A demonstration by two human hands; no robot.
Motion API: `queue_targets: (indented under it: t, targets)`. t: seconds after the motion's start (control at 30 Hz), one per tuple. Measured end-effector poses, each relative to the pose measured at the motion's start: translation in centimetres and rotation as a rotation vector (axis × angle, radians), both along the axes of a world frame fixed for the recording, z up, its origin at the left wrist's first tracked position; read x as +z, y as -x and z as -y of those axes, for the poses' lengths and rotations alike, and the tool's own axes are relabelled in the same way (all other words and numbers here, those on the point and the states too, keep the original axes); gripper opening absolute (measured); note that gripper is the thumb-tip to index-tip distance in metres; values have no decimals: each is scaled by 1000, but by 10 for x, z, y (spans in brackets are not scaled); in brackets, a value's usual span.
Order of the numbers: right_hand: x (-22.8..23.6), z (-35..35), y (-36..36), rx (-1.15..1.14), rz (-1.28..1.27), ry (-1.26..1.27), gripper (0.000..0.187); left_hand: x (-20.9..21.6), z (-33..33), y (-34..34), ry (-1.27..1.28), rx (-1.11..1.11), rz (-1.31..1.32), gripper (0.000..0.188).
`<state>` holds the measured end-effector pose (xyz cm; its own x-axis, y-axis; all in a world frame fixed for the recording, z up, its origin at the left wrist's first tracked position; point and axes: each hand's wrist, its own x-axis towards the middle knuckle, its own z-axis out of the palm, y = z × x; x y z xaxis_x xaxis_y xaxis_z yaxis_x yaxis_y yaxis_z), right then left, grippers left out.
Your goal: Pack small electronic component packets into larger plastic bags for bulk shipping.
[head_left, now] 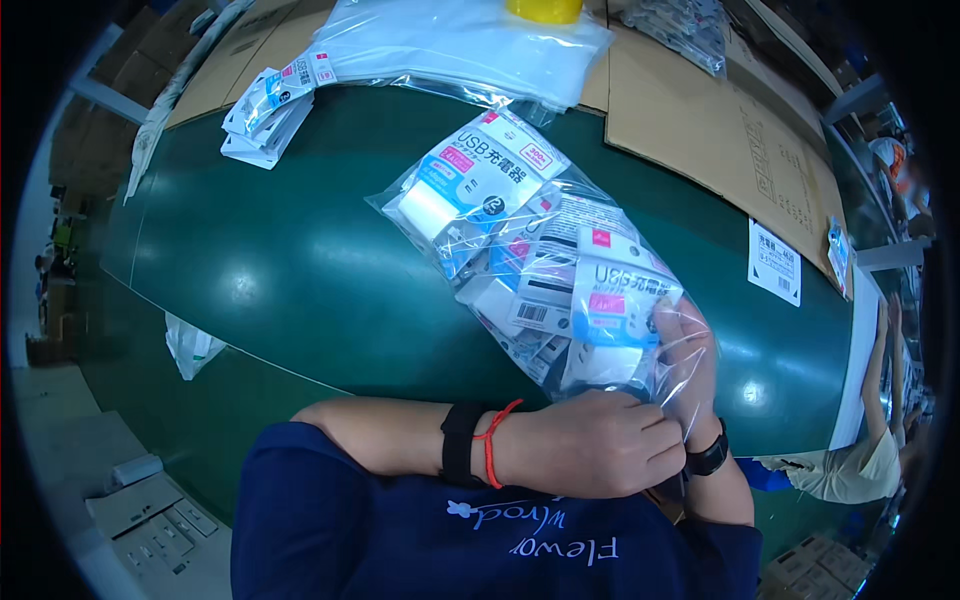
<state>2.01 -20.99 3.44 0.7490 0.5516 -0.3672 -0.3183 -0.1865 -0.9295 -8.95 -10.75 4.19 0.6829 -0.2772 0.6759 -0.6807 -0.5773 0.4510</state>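
Observation:
A long clear plastic bag [575, 180] lies slantwise over the table, filled with several white, blue and pink charger packets [620, 300]. My left hand [622, 442] crosses in front of me, its fingers closed in a fist on the bag's near end. Just beyond it, my right hand [688, 345] has its thumb and fingertips at the edge of the nearest packet. Clear film covers part of that hand; whether it is fully inside the bag I cannot tell. Another packet [480, 175] shows its front at the bag's far end.
The dark green table [280, 270] spans the view. A small stack of packets [268, 120] sits far left, beside a pile of clear bags [450, 45] under a yellow object [545, 9]. Cardboard [710, 130] and a white label [774, 262] lie right. Another person's arm [876, 370] shows far right.

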Motion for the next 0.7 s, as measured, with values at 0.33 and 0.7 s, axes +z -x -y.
queue_targets:
  t: [0.33, 0.7]
  targets:
    - [6, -5, 1, 240, 110, -16, 21, 1, 5, -1, -5, 9, 33, 22]
    - [-4, -32, 5, 93, -217, -211, 19, -4, 9, -4, 17, -10, 51, 19]
